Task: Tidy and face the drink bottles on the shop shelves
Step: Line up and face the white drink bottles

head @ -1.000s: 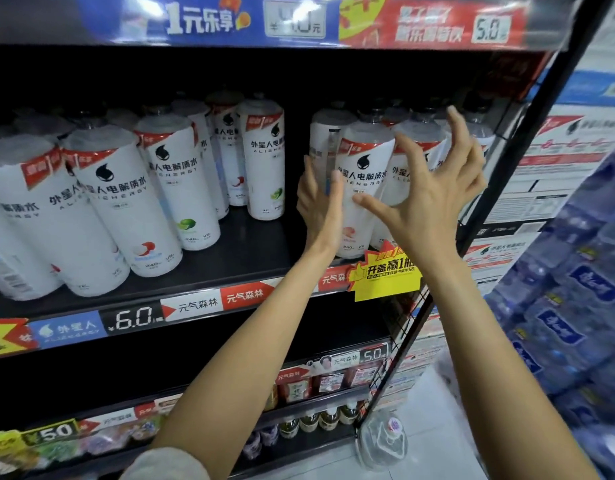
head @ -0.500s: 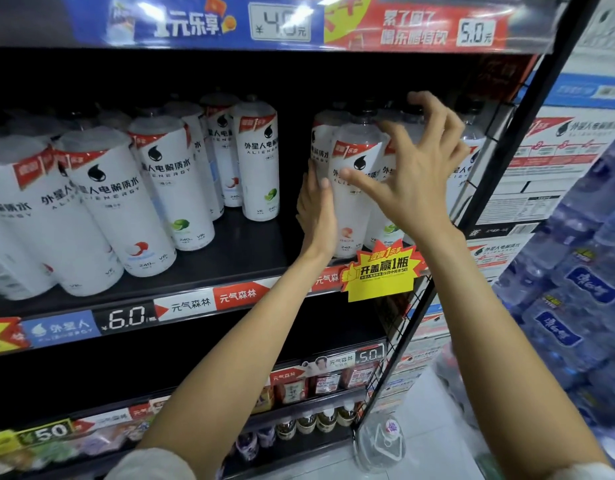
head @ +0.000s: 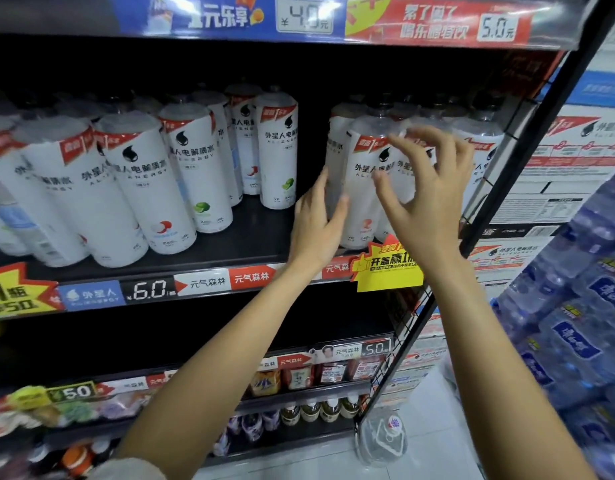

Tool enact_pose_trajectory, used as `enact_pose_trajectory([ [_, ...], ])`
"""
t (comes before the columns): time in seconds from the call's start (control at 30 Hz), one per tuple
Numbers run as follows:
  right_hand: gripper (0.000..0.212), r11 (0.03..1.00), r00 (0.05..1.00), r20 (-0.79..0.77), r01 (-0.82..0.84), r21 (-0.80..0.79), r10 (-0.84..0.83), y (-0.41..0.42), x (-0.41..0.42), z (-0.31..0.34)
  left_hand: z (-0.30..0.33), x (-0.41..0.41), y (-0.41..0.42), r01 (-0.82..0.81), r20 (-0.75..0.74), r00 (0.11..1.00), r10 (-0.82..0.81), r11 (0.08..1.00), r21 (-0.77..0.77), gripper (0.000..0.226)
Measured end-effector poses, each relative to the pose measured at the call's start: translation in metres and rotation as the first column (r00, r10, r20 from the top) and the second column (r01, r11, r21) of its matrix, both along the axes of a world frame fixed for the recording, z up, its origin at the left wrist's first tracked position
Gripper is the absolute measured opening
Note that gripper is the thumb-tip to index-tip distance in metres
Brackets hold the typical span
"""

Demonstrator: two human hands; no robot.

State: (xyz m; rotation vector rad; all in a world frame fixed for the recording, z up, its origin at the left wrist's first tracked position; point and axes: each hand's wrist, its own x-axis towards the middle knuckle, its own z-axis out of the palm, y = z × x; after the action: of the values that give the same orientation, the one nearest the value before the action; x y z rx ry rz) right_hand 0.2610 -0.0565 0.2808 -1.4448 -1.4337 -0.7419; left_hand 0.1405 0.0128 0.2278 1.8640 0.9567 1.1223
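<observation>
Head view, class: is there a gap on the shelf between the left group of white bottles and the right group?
Yes: bare black shelf shows between the lime-marked bottle and the bottles by the left hand.

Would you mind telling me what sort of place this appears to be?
Most likely a small shop's drinks aisle: white drink bottles lined up on a black shelf, price tags along its edge, and stacked packs of bottled water beside the rack.

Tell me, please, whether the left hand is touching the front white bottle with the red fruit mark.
Touching: in the head view the left hand lies against the left side of the front bottle, thumb on its label.
</observation>
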Motion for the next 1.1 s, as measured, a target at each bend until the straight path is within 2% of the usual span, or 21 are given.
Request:
enact_pose_trajectory([
  [0.07,0.026,0.997,0.998,0.018,-0.067,0.037,0.067,-0.005,-0.016,-0.010,-0.004,-0.026,-0.002,-0.065,-0.071,0.995,0.076,0.987,0.148,0.052],
  [0.13,0.023,0.991,0.989,0.054,-0.134,-0.016,0.135,-0.006,-0.032,-0.021,-0.006,-0.053,-0.005,-0.123,-0.122,0.978,0.169,0.942,0.314,0.044],
  [0.2,0.024,0.974,0.976,0.068,-0.199,-0.111,0.207,0.000,-0.050,-0.027,-0.008,-0.083,-0.006,-0.206,-0.109,0.953,0.283,0.868,0.453,0.038],
  [0.3,0.029,0.944,0.965,0.038,-0.245,-0.220,0.259,0.015,-0.079,-0.035,-0.010,-0.127,0.006,-0.306,-0.020,0.909,0.416,0.701,0.644,0.034],
  [0.4,0.039,0.906,0.952,-0.062,-0.304,-0.293,0.299,0.037,-0.108,-0.039,-0.016,-0.163,0.024,-0.375,0.047,0.834,0.549,0.504,0.778,0.041],
  [0.47,0.049,0.879,0.935,-0.139,-0.354,-0.320,0.327,0.056,-0.129,-0.037,-0.017,-0.186,0.034,-0.398,0.053,0.789,0.613,0.443,0.803,0.049],
  [0.53,0.059,0.860,0.915,-0.223,-0.396,-0.322,0.337,0.075,-0.148,-0.034,-0.014,-0.205,0.040,-0.415,0.040,0.766,0.642,0.446,0.793,0.057],
  [0.67,0.076,0.828,0.812,-0.468,-0.501,-0.252,0.348,0.110,-0.176,-0.025,-0.011,-0.221,0.044,-0.337,-0.058,0.806,0.590,0.537,0.774,0.073],
  [0.77,0.082,0.820,0.755,-0.547,-0.536,-0.199,0.361,0.125,-0.183,-0.027,-0.018,-0.216,0.042,-0.269,-0.148,0.815,0.560,0.592,0.760,0.080],
  [0.87,0.081,0.799,0.725,-0.581,-0.568,-0.200,0.370,0.131,-0.182,-0.030,-0.024,-0.209,0.045,-0.264,-0.187,0.785,0.590,0.593,0.761,0.082],
  [0.93,0.072,0.805,0.766,-0.551,-0.534,-0.257,0.331,0.129,-0.173,-0.028,-0.028,-0.206,0.049,-0.286,-0.164,0.764,0.624,0.556,0.780,0.083],
  [0.97,0.066,0.839,0.825,-0.485,-0.463,-0.285,0.291,0.126,-0.165,-0.028,-0.030,-0.204,0.051,-0.298,-0.145,0.759,0.635,0.537,0.790,0.083],
  [1.03,0.056,0.951,0.950,-0.293,-0.186,-0.247,0.110,0.125,-0.147,-0.029,-0.032,-0.200,0.052,-0.302,-0.103,0.761,0.640,0.491,0.817,0.083],
  [1.1,0.057,0.981,0.971,-0.225,0.037,-0.188,-0.080,0.131,-0.132,-0.030,-0.031,-0.196,0.052,-0.289,-0.075,0.767,0.637,0.448,0.846,0.084],
])
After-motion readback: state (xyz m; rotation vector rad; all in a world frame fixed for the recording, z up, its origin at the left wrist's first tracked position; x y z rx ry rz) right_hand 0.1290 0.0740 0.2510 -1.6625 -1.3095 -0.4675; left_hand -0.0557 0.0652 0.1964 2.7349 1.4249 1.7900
